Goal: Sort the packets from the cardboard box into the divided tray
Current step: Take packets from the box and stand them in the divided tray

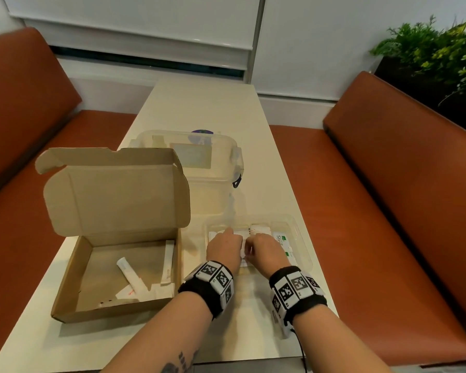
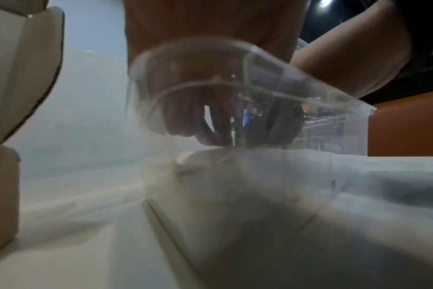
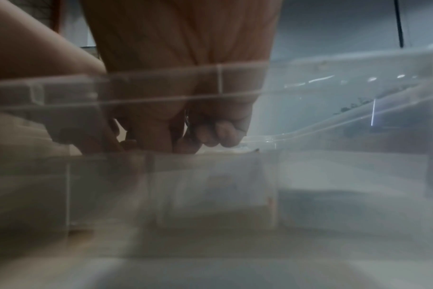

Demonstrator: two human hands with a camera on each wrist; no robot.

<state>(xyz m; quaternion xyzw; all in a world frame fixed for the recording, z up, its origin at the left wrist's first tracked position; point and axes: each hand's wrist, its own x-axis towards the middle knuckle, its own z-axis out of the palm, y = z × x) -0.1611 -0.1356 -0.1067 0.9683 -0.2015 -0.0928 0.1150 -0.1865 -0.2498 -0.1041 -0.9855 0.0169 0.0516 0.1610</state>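
The open cardboard box (image 1: 73, 275) sits at the left of the table, with several white packets (image 1: 131, 275) on its floor. To its right lies the clear divided tray (image 1: 301, 238). Both hands are down in its middle compartment, close together. My left hand (image 1: 225, 247) curls its fingers (image 2: 205, 135) onto a white packet (image 1: 244, 249), index stretched forward. My right hand (image 1: 264, 249) pinches the same packet from the right, with the other fingers (image 3: 218, 135) curled. Green-labelled packets (image 1: 281, 240) lie in the right compartment. Both wrist views are blurred by the tray wall (image 3: 334, 88).
A clear lidded container (image 1: 207, 168) stands behind the box and tray. The box's raised lid (image 1: 113, 189) blocks the space to the left of it. Orange benches (image 1: 388, 184) flank the narrow table (image 1: 199, 109). A plant (image 1: 436, 49) is at the far right.
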